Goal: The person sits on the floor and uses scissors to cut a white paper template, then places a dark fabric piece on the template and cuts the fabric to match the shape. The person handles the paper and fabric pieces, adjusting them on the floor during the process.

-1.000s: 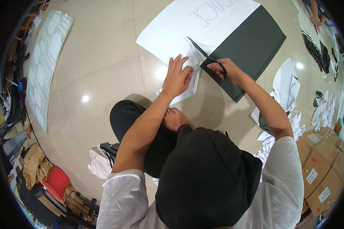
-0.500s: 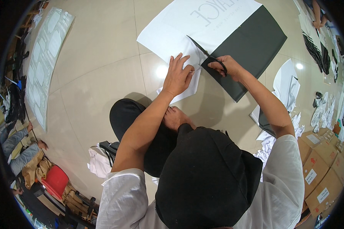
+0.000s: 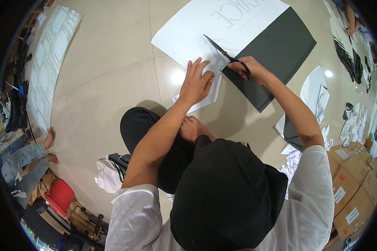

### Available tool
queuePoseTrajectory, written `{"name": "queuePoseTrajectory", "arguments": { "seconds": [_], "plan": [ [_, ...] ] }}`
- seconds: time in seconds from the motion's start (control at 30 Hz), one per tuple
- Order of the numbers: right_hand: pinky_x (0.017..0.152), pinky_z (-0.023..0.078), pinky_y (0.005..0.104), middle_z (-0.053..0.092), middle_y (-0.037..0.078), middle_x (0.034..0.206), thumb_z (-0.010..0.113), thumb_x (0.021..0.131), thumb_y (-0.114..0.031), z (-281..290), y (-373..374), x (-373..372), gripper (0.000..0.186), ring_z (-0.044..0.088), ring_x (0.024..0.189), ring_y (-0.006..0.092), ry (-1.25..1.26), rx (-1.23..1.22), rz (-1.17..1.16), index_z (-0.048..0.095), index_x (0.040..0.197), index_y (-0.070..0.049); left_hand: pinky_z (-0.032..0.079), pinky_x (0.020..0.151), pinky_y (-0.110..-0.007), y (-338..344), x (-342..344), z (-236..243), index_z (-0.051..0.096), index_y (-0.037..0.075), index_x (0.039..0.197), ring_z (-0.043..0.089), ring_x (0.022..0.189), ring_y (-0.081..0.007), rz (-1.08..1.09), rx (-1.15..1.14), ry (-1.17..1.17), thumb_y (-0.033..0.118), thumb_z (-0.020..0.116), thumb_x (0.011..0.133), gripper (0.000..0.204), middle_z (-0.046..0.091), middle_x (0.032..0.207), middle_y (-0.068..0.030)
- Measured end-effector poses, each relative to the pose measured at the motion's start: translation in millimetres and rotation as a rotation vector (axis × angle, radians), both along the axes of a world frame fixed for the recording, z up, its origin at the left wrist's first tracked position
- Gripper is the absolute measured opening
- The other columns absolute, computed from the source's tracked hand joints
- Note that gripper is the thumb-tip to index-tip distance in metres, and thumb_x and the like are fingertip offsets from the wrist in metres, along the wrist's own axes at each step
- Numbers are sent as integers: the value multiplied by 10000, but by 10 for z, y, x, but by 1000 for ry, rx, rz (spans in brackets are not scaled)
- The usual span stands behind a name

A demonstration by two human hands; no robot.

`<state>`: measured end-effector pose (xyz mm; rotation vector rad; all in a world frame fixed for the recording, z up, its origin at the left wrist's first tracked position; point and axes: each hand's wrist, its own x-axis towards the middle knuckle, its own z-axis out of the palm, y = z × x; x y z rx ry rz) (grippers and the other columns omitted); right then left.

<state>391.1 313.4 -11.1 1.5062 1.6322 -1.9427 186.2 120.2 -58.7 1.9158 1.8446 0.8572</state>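
Observation:
My right hand (image 3: 244,68) grips black-handled scissors (image 3: 218,47), their long dark upper blade pointing away and left over a large white sheet (image 3: 184,37) with printed lettering. The other blade cannot be clearly made out; it seems to lie under the sheet. Beside the blades, a dark grey panel (image 3: 276,50) adjoins the white part along a slanting edge, and its near corner lies by my right hand. With fingers spread, my left hand (image 3: 194,83) rests on the sheet's near white strip (image 3: 208,97), left of the cut. My bare foot (image 3: 195,129) is just below my left wrist.
White and dark cloth pieces (image 3: 314,96) lie on the tiled floor to the right, near stacked cardboard boxes (image 3: 352,196). At far left stretch a long clear-wrapped panel (image 3: 54,54), another person's legs (image 3: 25,157) and a red chair (image 3: 59,195).
My right hand and the scissors have shifted slightly, the blade tip a little farther away. My left hand stays put. At far left, the other person's legs and feet have moved.

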Motion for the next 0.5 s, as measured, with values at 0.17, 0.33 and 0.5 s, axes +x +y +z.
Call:
{"name": "queuePoseTrajectory", "arguments": {
  "seconds": [0.17,0.33,0.5],
  "plan": [
    [497,338,253,525,-54,619,850,907,-416,73,27,-101,385,492,538,69,0,4,3,634,733,-149,275,1291,-669,0,-2,22,693,134,1100,389,1537,-430,3,-28,26,174,728,1000,113,531,1508,-134],
    [494,334,246,529,-55,615,859,898,-404,6,70,-94,369,487,533,63,31,3,7,654,734,-144,260,1294,-674,1,-5,18,690,120,1094,379,1542,-442,-3,-26,13,157,730,990,117,517,1513,-150],
    [492,335,233,561,-46,624,876,887,-361,-92,147,-46,348,487,517,62,44,19,44,673,723,-129,252,1297,-677,4,4,18,689,110,1094,372,1547,-445,-3,-28,11,158,728,990,121,506,1519,-158]
  ]
}}
